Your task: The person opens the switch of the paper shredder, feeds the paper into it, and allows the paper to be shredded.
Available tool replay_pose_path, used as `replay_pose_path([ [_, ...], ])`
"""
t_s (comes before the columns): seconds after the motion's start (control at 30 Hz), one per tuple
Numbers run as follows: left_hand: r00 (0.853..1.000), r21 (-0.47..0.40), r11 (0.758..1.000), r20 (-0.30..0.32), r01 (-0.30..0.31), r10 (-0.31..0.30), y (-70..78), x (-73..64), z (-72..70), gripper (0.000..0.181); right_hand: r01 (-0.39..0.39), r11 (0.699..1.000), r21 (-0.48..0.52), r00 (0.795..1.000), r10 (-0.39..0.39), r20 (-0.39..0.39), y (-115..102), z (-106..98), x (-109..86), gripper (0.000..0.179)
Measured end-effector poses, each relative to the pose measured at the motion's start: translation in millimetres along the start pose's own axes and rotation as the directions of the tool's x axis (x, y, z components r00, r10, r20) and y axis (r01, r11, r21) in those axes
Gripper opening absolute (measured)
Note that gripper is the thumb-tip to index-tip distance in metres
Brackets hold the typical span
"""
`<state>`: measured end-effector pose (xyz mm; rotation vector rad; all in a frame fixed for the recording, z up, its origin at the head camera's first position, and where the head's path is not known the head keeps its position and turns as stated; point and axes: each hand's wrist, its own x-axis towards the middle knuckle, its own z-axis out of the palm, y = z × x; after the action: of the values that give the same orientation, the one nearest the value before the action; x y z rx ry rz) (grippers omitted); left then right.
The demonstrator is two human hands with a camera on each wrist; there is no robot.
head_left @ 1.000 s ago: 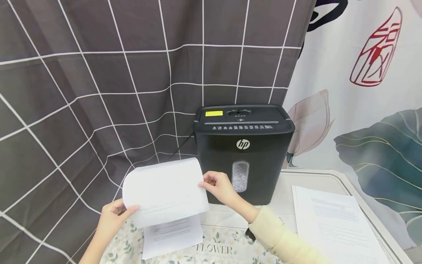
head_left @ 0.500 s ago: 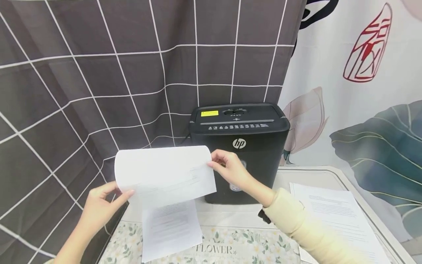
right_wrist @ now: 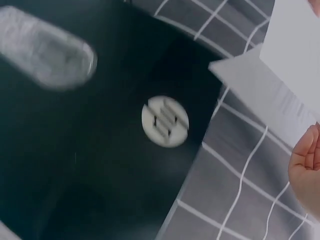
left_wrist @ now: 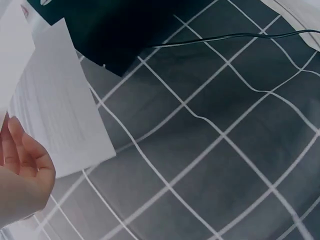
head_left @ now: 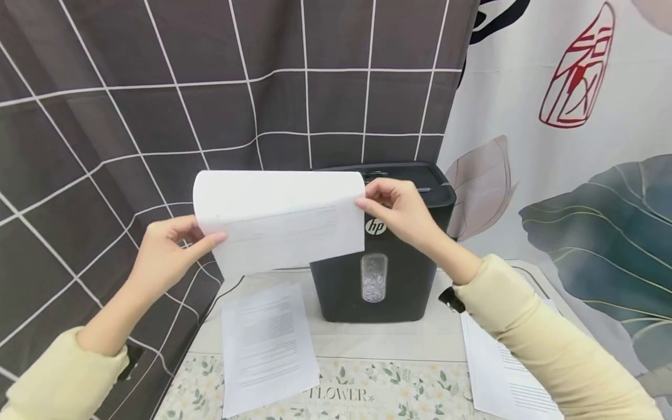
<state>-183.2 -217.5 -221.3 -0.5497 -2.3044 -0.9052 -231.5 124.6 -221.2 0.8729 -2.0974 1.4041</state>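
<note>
A white printed sheet of paper [head_left: 283, 233] is held up between my two hands, its top bent over in a curve. My left hand [head_left: 168, 251] pinches its left edge between thumb and fingers. At the right edge, my right hand [head_left: 401, 213] pinches it too. Behind the sheet stands a black hp paper shredder [head_left: 409, 274], whose top left the sheet and right hand partly cover. Pale shreds show through its window [head_left: 374, 277]. In the left wrist view, the fingers [left_wrist: 37, 155] curl at the paper's lower part. The right wrist view faces the shredder's hp logo [right_wrist: 165, 121].
Printed sheets [head_left: 268, 350] lie on the table at the left front, partly over a floral mat [head_left: 388, 379]. More printed paper [head_left: 493, 373] lies at the right, partly under the right sleeve. A dark cord [head_left: 226, 294] runs left of the shredder, before a grid-patterned curtain [head_left: 273, 105].
Both hands have raised the sheet from low over the table up to the shredder's top, shifting a little right. The sheets on the table have come into fuller view.
</note>
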Motion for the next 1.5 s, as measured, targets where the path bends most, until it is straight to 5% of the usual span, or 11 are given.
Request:
replay_pose_path([
  [0.17, 0.999, -0.037, 0.999, 0.045, -0.016, 0.017, 10.6, 37.3, 0.2, 0.018, 0.018, 0.999, -0.041, 0.998, -0.02, -0.06, -5, -25, 20.1, 0.007],
  [0.33, 0.995, -0.145, 0.986, 0.031, -0.086, 0.092, 25.3, 96.0, 7.9, 0.016, 0.037, 0.993, -0.116, 0.984, -0.056, -0.171, -14, -56, 48.0, 0.007],
  [0.47, 0.996, -0.161, 0.983, -0.005, -0.091, 0.091, 32.4, 140.5, 25.0, 0.02, 0.025, 0.986, -0.167, 0.964, -0.068, -0.258, -13, -77, 69.0, 0.005],
  [0.6, 0.999, -0.147, 0.989, 0.024, -0.025, 0.029, 31.0, 168.2, 53.7, 0.021, -0.048, 0.973, -0.226, 0.958, -0.019, -0.287, 3, -92, 77.7, 0.011],
  [0.77, 0.993, -0.158, 0.987, 0.121, 0.012, 0.007, 19.1, 179.3, 91.2, 0.022, -0.147, 0.934, -0.326, 0.959, 0.054, -0.278, 35, -103, 72.2, 0.02],
  [0.97, 0.973, -0.139, 0.987, 0.228, 0.077, -0.044, 9.0, 180.4, 120.6, 0.023, -0.194, 0.909, -0.37, 0.958, 0.095, -0.27, 65, -106, 64.9, 0.02],
  [1.23, 0.958, -0.131, 0.984, 0.275, 0.122, -0.083, -3.7, 175.0, 138.9, 0.023, -0.205, 0.891, -0.404, 0.967, 0.12, -0.226, 82, -103, 56.9, 0.016],
  [1.5, 0.959, -0.091, 0.989, 0.27, 0.112, -0.084, -5.1, 173.4, 146.1, 0.023, -0.193, 0.888, -0.417, 0.973, 0.117, -0.2, 86, -105, 53.5, 0.018],
])
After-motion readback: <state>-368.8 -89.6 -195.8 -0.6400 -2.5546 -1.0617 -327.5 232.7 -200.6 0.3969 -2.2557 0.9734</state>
